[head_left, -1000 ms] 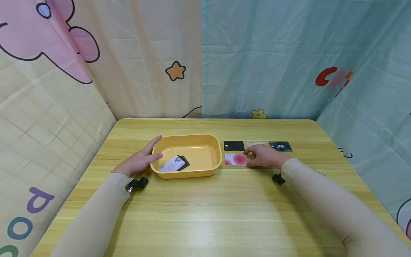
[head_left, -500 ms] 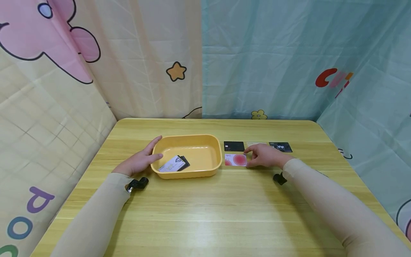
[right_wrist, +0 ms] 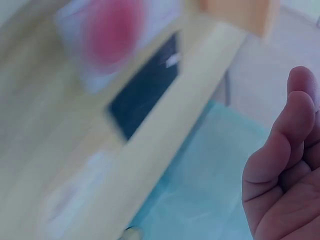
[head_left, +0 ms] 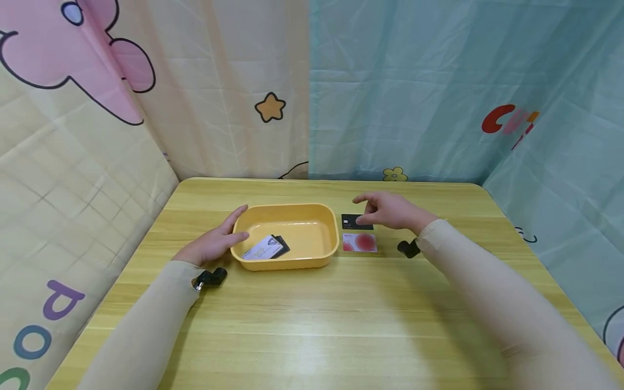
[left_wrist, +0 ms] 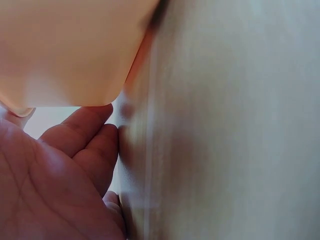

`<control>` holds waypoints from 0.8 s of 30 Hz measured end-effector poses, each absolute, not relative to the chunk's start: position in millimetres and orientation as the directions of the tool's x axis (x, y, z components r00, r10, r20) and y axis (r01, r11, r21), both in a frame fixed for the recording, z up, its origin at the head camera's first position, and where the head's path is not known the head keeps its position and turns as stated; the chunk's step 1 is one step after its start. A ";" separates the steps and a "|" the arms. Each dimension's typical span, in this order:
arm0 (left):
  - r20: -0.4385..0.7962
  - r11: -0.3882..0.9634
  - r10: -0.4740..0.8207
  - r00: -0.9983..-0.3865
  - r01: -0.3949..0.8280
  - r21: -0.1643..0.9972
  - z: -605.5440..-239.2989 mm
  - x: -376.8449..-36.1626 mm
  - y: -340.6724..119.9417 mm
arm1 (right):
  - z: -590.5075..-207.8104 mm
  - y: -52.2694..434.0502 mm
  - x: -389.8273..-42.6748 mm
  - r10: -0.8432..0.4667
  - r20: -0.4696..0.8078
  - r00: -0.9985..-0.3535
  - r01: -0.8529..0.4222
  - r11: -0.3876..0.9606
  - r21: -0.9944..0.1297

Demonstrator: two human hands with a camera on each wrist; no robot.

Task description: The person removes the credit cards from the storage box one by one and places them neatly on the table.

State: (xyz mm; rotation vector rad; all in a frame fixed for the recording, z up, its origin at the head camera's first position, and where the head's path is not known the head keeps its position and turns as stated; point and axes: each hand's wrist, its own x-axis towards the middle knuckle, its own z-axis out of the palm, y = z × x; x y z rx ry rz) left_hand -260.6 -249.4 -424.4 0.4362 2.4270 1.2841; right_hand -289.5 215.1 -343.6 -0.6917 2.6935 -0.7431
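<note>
My left hand (head_left: 214, 244) grips the left end of a yellow plastic tray (head_left: 292, 264), thumb over the rim. In the left wrist view, fingers (left_wrist: 92, 127) rest against the tray's outer wall. My right hand (head_left: 392, 209) is raised over the table with index finger and thumb apart, holding nothing. Below its thumb lies a black VIP card (head_left: 350, 222), partly covered in the head view. A pink-and-white card (head_left: 359, 243) with a red circle lies just in front. In the right wrist view, a blurred pale card (right_wrist: 75, 197) lies beyond the black card (right_wrist: 145, 87).
Inside the tray at its left front lie a white VIP card (head_left: 261, 248) and a dark card (head_left: 283, 246) partly beneath it. Patterned curtains (head_left: 414, 108) surround the wooden table (head_left: 302, 319) at the back and sides. Black wrist cameras (head_left: 408, 249) hang beneath both sleeves.
My right hand has let go of the pink-and-white card and moved up and back over the black card, now hiding the cards at the right. The left hand and tray stay put.
</note>
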 end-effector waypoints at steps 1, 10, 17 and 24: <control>-0.166 0.542 0.430 -0.888 0.106 0.833 -423.9 -260.4 -249.4 | -339.4 208.8 -289.6 -0.515 -0.119 -0.849 -0.379 0.749 -0.544; -0.172 0.559 0.422 -0.890 0.106 0.822 -421.5 -259.5 -249.4 | -317.9 154.1 -295.0 -0.588 -0.087 -0.804 -0.458 0.706 -0.540; -0.177 0.545 0.425 -0.888 0.095 0.833 -421.3 -260.0 -249.9 | -311.7 120.9 -301.1 -0.630 -0.077 -0.772 -0.493 0.671 -0.554; -0.170 0.535 0.431 -0.886 0.098 0.839 -423.1 -259.7 -250.2 | -313.1 91.8 -304.9 -0.674 -0.095 -0.732 -0.511 0.637 -0.577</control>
